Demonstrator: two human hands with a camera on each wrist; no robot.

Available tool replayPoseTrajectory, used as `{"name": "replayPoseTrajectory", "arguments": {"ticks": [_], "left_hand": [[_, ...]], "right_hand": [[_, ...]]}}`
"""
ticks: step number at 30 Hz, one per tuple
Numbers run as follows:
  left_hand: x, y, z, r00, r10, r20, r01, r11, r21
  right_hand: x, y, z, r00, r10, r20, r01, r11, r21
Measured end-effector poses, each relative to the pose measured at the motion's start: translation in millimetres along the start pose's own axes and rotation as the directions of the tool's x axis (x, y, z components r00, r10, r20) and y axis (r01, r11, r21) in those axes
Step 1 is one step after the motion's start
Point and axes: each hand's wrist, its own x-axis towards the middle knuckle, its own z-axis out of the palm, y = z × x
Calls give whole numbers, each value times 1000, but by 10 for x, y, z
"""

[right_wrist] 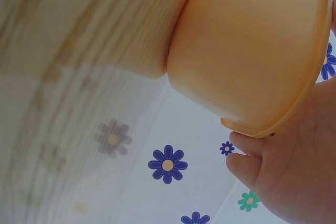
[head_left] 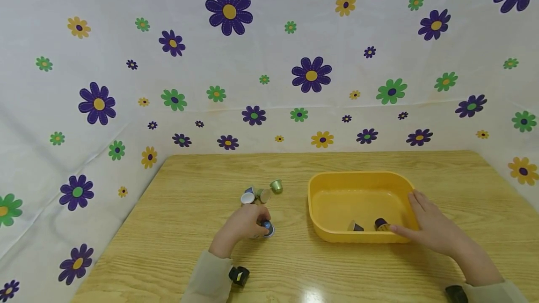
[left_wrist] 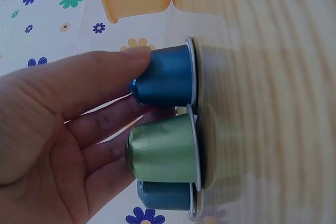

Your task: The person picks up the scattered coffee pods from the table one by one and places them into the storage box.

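My left hand [head_left: 244, 223] is low over the table, pinching a blue coffee capsule [left_wrist: 165, 74] that stands lid-down. In the left wrist view its thumb lies on the capsule, other fingers behind. Beside it are a green capsule [left_wrist: 164, 150] and another blue capsule [left_wrist: 165, 196]. Just beyond this hand lie a capsule with a white lid [head_left: 247, 198], one with a tan lid [head_left: 265, 195] and an upright green one [head_left: 276, 186]. My right hand [head_left: 440, 228] grips the right front corner of a yellow basin [head_left: 337, 236]. Inside it lie a dark purple capsule [head_left: 381, 223] and a dark one [head_left: 357, 227].
The wooden table [head_left: 290, 275] carries everything. A white cloth [head_left: 269, 50] with printed flowers hangs behind it and along both sides. Black wrist straps [head_left: 239, 275] are at both sleeves.
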Motion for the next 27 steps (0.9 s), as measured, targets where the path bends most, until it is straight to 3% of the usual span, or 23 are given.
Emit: {"name": "replayPoseTrajectory", "arguments": {"ticks": [18,27], "left_hand": [[-12,9,8,999,39,21,-40,995,88],[6,-12,16,999,31,5,-32,999,41]], "right_hand": [[-4,-5,1,1000,0,-3,0,1000,-9],[-3,-6,-4,1000,-1,-5,1,1000,-11]]}}
